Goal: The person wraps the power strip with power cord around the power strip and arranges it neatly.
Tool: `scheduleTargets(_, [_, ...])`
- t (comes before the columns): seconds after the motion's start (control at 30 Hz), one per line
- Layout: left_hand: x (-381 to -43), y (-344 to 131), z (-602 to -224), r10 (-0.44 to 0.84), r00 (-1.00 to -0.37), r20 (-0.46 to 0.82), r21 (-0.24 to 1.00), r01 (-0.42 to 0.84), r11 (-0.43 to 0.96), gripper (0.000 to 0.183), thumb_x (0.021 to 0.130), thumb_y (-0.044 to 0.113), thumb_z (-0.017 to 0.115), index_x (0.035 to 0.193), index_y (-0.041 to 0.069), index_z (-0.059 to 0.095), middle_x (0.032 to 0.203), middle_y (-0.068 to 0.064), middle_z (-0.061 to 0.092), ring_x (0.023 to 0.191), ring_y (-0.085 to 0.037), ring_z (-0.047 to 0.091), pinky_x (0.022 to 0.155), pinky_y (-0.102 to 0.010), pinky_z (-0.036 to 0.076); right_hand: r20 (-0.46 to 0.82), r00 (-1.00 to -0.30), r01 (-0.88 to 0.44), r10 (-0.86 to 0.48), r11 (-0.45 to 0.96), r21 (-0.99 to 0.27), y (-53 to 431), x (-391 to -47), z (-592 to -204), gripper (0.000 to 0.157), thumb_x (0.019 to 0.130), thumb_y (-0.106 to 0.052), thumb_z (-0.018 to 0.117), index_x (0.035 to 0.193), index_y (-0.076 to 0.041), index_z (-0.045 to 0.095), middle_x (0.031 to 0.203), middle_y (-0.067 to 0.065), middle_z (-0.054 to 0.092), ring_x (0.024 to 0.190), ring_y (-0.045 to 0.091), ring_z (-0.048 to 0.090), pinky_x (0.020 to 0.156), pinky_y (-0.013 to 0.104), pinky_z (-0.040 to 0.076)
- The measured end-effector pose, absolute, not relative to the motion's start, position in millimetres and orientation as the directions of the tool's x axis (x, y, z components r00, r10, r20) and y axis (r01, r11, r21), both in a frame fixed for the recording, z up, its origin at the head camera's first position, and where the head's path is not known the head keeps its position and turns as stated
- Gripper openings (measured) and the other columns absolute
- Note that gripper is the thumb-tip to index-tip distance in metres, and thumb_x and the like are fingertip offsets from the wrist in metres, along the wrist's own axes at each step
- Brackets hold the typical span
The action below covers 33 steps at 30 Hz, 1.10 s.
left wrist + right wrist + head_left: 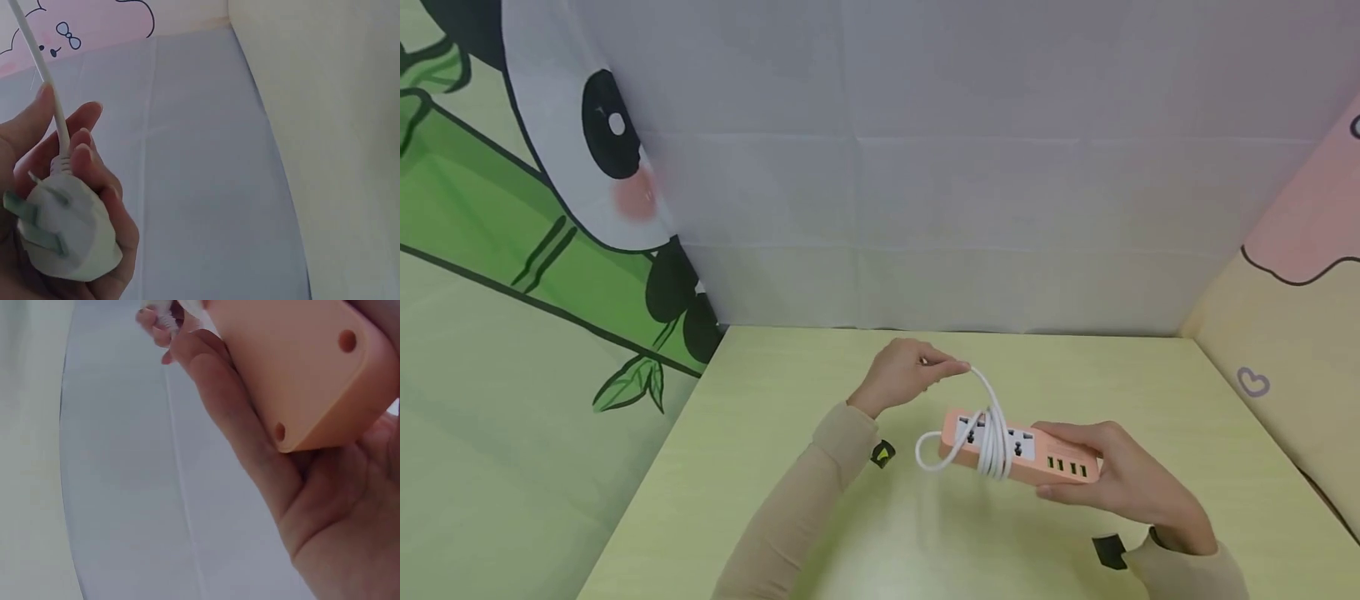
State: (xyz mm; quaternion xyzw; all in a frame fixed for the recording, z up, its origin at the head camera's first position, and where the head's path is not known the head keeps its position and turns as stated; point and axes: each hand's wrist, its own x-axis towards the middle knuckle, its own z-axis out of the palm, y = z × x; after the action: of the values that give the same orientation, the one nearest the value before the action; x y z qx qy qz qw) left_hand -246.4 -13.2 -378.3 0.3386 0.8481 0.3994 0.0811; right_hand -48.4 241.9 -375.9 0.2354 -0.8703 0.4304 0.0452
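A pink power strip (1027,468) with white socket panels and several USB ports is held above the table by my right hand (1138,475), whose fingers and thumb grip its right end. White cord (995,446) is wound in several turns around the strip's left part, with a loop sticking out at the left end. My left hand (904,375), up and to the left, pinches the cord's free end. In the left wrist view its fingers curl round the white plug (69,228), prongs showing. The right wrist view shows the strip's plain underside (300,369) with two holes.
Below the hands lies a pale yellow table (820,533). Two small black pieces, a marked one (883,453) and a plain one (1108,551), appear near the sleeves. A grey-white cloth backdrop (925,208) rises at the table's far edge, with printed cartoon cloth (535,250) on the left.
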Motion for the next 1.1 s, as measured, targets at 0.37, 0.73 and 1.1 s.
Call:
scheduleTargets(0.37, [-244.6, -24.3, -410.2, 0.739, -0.671, -0.069, 0.884, 0.302, 0.356, 0.047, 0.094, 0.054, 0.067, 0.07, 0.014, 0.073, 0.058, 0.0, 0.049, 0.049, -0.012, 0.039, 0.046, -0.024, 0.028, 0.291, -0.917, -0.393, -0.273, 0.497, -0.773, 241.2, -50.9, -380.1, 0.054, 0.082, -0.005, 0.084, 0.133, -0.009, 0.065, 0.095, -0.002, 0.072, 0.072, 0.01, 0.061, 0.058, 0.027, 0.052])
scheduleTargets(0.73, [-222.3, -32.6, -441.4, 0.779, -0.583, -0.231, 0.966, -0.043, 0.254, 0.033, 0.101, 0.028, 0.062, 0.1, -0.002, 0.075, 0.069, -0.005, 0.064, 0.056, -0.012, 0.056, 0.055, -0.025, 0.047, 0.287, -0.935, -0.353, -0.21, 0.466, -0.811, 241.4, -55.7, -393.8, 0.055, 0.084, 0.001, 0.079, 0.135, -0.004, 0.062, 0.094, 0.001, 0.07, 0.073, 0.011, 0.059, 0.059, 0.028, 0.052])
scheduleTargets(1.1, [-186.4, -27.5, -450.9, 0.787, -0.549, -0.281, 0.96, -0.162, 0.23, 0.04, 0.101, 0.034, 0.062, 0.104, -0.003, 0.076, 0.068, -0.003, 0.061, 0.053, -0.011, 0.059, 0.057, -0.022, 0.052, 0.192, -0.979, -0.203, -0.072, 0.488, -0.849, 237.7, -60.5, -406.0, 0.053, 0.088, -0.008, 0.079, 0.137, -0.005, 0.061, 0.094, 0.006, 0.069, 0.072, 0.014, 0.058, 0.058, 0.028, 0.051])
